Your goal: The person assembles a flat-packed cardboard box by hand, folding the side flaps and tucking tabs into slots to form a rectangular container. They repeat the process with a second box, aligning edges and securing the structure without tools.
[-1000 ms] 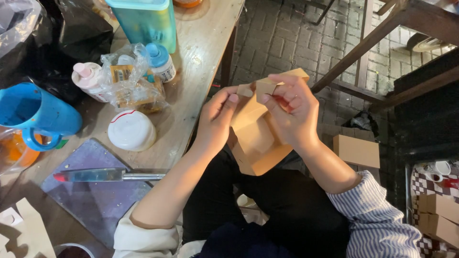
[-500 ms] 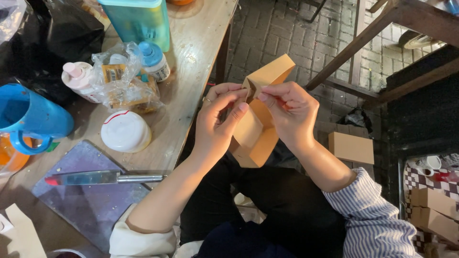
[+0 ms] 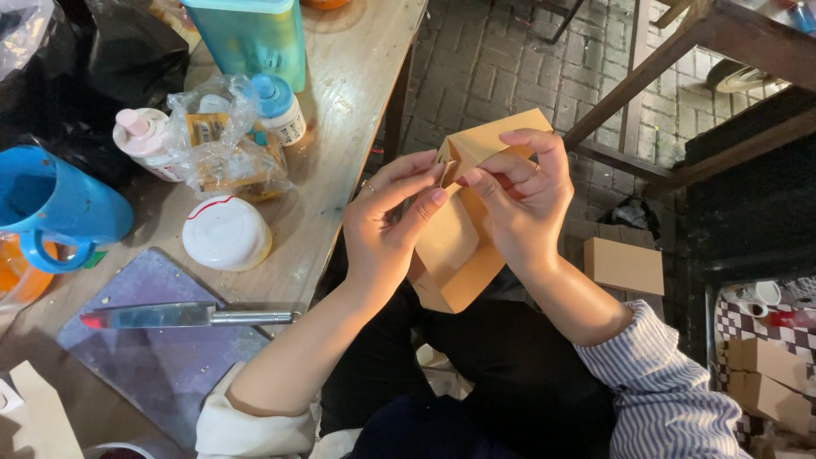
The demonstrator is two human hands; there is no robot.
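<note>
Both hands are up in front of the lap, close together, fingertips nearly meeting at the top of a brown paper bag (image 3: 459, 246). The left hand (image 3: 387, 225) comes in palm toward the bag, wrist bent, thumb and forefinger stretched out and pinching the bag's upper edge. The right hand (image 3: 523, 200) curls over from the other side, fingers hooked around the top corner, thumb pressed to the same edge. So both are clamped on the bag, one on each side of its mouth. The bag hangs between them, tilted, its lower end pointing down toward the dark trousers, its top corner poking out above the right hand's knuckles.

Left of the bag runs the wooden counter (image 3: 357, 93). On it, nearest the bag, sits a white round lid (image 3: 226, 232); further from the bag, a clear plastic bag of packets (image 3: 223, 140) and a blue-capped bottle (image 3: 279, 109). A knife (image 3: 183, 317) lies on a grey cutting board (image 3: 161, 365), below and left of the bag. A blue mug (image 3: 55, 204) stands at the counter's far left.
</note>
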